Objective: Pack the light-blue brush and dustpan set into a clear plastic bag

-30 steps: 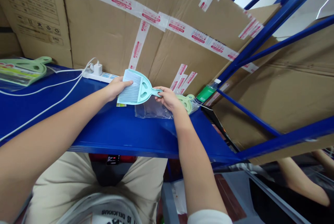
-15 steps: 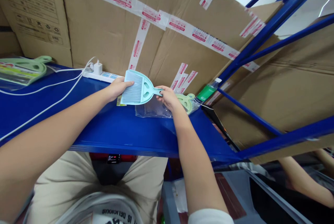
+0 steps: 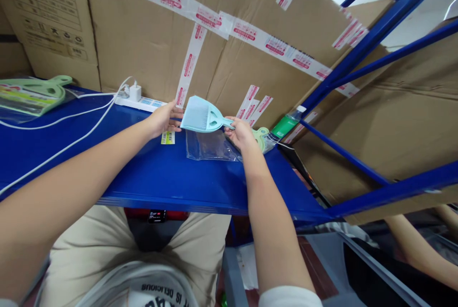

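Observation:
A small light-blue plastic dustpan (image 3: pixel 203 117) is lifted a little above the blue shelf (image 3: pixel 150 173). My right hand (image 3: pixel 240 134) is closed on its handle. My left hand (image 3: pixel 165 118) touches the pan's wide front edge with loosely curled fingers. Under the pan lies a clear plastic bag (image 3: pixel 209 147), and a small yellow-green label (image 3: pixel 168 137) sits flat on the shelf just below my left hand. A pale green plastic handle (image 3: pixel 260 136) lies behind my right hand.
A white power strip with a charger (image 3: pixel 138 99) and white cables (image 3: pixel 71 125) runs along the shelf's back. A bagged green dustpan (image 3: pixel 30 94) lies far left. A green bottle (image 3: pixel 286 124) leans at right. Taped cardboard boxes (image 3: pixel 222 35) form the back. Another person's arm (image 3: pixel 422 254) shows lower right.
The dustpan has tipped flatter and shifted slightly right and up, uncovering the yellow-green label. My left hand slid to its front edge; my right hand kept the handle.

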### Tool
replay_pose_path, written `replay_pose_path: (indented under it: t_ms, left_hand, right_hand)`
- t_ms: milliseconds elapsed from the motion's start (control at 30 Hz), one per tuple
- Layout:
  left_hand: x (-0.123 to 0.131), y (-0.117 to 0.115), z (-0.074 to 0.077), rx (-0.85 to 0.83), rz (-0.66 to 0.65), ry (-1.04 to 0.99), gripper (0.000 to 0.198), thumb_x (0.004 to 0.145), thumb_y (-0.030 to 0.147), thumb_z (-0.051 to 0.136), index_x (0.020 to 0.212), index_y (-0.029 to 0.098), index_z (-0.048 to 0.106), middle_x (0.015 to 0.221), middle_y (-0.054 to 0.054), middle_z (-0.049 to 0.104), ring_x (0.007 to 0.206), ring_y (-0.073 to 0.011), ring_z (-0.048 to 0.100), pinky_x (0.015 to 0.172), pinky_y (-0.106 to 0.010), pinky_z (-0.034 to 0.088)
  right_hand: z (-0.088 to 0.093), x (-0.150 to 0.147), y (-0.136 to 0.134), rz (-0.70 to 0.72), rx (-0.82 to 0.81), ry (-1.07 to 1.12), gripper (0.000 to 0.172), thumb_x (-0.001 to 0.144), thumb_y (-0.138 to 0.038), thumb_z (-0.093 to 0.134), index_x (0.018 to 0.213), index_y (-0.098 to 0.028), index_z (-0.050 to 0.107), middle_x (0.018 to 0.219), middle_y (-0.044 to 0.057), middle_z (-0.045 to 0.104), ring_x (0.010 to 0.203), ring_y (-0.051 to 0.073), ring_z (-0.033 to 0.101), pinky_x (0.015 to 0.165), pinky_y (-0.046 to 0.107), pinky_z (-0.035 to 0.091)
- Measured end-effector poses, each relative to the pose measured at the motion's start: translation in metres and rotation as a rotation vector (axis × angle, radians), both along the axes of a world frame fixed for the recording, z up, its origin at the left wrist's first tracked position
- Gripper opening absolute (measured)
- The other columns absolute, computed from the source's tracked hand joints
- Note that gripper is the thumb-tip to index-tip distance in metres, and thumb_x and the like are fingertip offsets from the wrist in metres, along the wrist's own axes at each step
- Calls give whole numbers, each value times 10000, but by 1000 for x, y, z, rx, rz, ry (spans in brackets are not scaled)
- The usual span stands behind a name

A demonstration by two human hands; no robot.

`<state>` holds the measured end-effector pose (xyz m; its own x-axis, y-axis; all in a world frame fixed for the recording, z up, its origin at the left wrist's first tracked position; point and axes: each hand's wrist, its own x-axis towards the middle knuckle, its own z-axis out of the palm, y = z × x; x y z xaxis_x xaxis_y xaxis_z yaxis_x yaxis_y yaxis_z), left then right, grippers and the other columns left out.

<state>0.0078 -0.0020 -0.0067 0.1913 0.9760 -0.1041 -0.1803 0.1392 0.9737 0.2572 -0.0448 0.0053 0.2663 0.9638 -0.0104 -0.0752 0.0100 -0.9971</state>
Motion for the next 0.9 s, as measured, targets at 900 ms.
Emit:
replay_pose_path:
  t_ms: [900]
  left_hand:
    - [-60, 0, 46, -191, 51, 295, 315, 618, 145, 798, 914, 251, 825, 819, -124, 814, 1103, -435, 765, 900, -471, 634]
  right_hand:
    - [-18, 14, 13, -161, -111, -709, 205, 831, -170, 631, 656, -235, 546, 603, -8, 585, 512, 135, 532, 518, 238, 432]
